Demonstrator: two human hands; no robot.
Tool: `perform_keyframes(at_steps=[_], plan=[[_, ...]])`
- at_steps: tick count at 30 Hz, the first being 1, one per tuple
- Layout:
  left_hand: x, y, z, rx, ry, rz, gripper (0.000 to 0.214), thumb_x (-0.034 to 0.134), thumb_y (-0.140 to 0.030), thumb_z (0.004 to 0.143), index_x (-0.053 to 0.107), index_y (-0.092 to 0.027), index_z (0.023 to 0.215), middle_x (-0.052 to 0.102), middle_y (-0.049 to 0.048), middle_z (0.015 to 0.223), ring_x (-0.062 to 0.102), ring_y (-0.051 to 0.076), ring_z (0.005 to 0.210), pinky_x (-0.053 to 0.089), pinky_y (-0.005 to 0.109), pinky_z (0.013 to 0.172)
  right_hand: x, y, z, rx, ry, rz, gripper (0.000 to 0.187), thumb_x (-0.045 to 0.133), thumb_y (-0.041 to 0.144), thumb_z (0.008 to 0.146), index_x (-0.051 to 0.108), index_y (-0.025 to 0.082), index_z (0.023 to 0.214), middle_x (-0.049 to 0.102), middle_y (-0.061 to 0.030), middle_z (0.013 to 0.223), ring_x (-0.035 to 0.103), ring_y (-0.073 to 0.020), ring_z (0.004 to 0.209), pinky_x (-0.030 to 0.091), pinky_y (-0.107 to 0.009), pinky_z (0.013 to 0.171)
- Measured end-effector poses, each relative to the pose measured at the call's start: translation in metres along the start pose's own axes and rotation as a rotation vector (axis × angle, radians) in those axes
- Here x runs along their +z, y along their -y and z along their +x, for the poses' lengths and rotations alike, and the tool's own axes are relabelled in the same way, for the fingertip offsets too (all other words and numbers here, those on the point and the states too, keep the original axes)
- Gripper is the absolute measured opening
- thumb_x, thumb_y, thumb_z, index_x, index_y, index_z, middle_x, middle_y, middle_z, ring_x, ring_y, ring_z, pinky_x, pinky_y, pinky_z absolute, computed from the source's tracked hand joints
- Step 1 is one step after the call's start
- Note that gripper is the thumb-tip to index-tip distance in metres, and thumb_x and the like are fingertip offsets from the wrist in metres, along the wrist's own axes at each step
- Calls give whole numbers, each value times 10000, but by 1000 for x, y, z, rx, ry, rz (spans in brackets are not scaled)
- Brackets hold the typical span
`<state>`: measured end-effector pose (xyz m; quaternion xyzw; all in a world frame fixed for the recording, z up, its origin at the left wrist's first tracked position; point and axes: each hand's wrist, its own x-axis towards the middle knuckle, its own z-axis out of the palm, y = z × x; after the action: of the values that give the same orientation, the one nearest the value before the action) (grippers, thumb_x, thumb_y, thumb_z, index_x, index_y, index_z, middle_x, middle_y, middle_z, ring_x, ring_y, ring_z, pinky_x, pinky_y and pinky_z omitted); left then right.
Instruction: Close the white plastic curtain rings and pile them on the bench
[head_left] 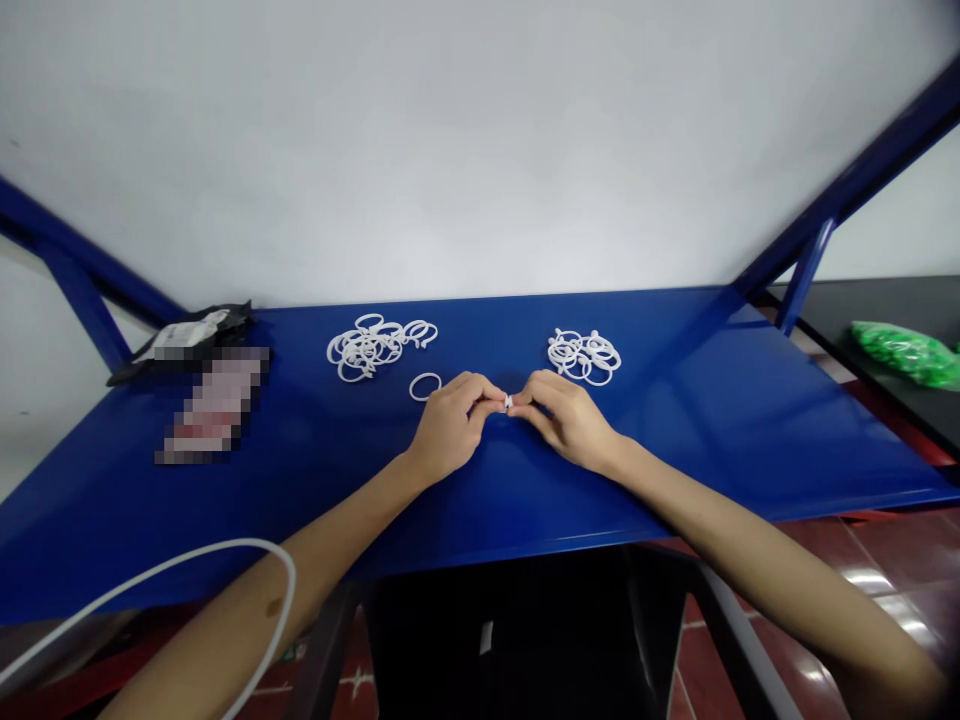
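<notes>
Left hand (452,428) and right hand (574,418) almost meeting near frame centre, both pinching tiny white piece (508,402). Piece risking slipping away if pinch is loosening; ring (411,388), left of centre beside left hand, risking being nudged by knuckles.

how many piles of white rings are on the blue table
2. The larger pile lies beyond the left hand, the smaller pile beyond the right hand. The lone ring by the left hand isn't a pile.
</notes>
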<state>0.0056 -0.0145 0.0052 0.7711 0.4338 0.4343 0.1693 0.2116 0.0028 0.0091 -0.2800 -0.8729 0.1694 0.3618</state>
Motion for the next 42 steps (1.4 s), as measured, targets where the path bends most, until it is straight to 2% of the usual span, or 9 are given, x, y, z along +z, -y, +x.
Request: perform_keyframes(at_steps=[8,11,14,18,23,28,35,38,42], plan=[[-9,5,7,294,43,220,89,561,-204,996,643,-203,961,735,27,930,641,184,865,517,336,842,-9,-3,6,-40,13,-172,245,472,311,1055,660,175,976,666,-83,878,582,-197,802,497,-337,744],[-28,10,16,225,65,386,167,572,-268,993,645,-193,1123,714,67,1098,631,226,1024,506,395,951,-29,-27,22,94,-70,-375,263,503,316,1036,713,166,988,701,-95,867,606,-226,825,497,-382,786],[-46,24,22,98,185,516,227,516,-186,965,658,-188,1143,685,79,1124,609,254,1085,497,432,983,-53,-61,41,278,-13,-555,270,525,274,999,766,153,987,728,-121,903,630,-264,881,498,-407,782],[-59,40,22,-42,393,610,331,489,-118,895,677,-179,1160,679,87,1164,598,282,1116,476,488,1015,-71,-100,59,452,157,-540,261,570,271,940,799,174,1019,764,-112,984,678,-264,909,506,-400,806],[-61,42,21,-69,473,612,376,476,-128,873,692,-186,1176,688,80,1186,598,282,1120,466,492,1029,-71,-115,64,554,309,-466,281,573,310,919,808,203,1028,788,-89,988,709,-259,902,506,-374,778],[-64,45,20,-73,505,597,389,457,-101,863,716,-204,1136,695,68,1177,600,278,1105,464,485,1016,-72,-112,62,554,341,-473,307,522,324,943,801,210,1008,786,-84,964,706,-261,895,499,-379,776],[-64,52,22,-52,496,566,249,499,-197,939,730,-231,1025,727,61,1042,621,270,1018,474,451,928,-74,-82,54,325,67,-516,343,447,311,999,763,183,960,764,-104,988,660,-260,917,478,-447,922],[-59,46,24,-42,470,514,192,523,-205,945,713,-220,933,728,46,969,629,245,968,473,412,893,-62,-54,43,235,-18,-516,304,482,330,1007,745,177,995,749,-110,989,618,-279,943,482,-456,904],[-47,32,24,-110,309,353,84,605,-202,907,689,-213,911,702,20,886,636,188,838,486,336,785,-28,-18,28,158,30,-388,301,486,365,1033,722,177,1034,736,-109,1024,619,-264,947,491,-437,903]])
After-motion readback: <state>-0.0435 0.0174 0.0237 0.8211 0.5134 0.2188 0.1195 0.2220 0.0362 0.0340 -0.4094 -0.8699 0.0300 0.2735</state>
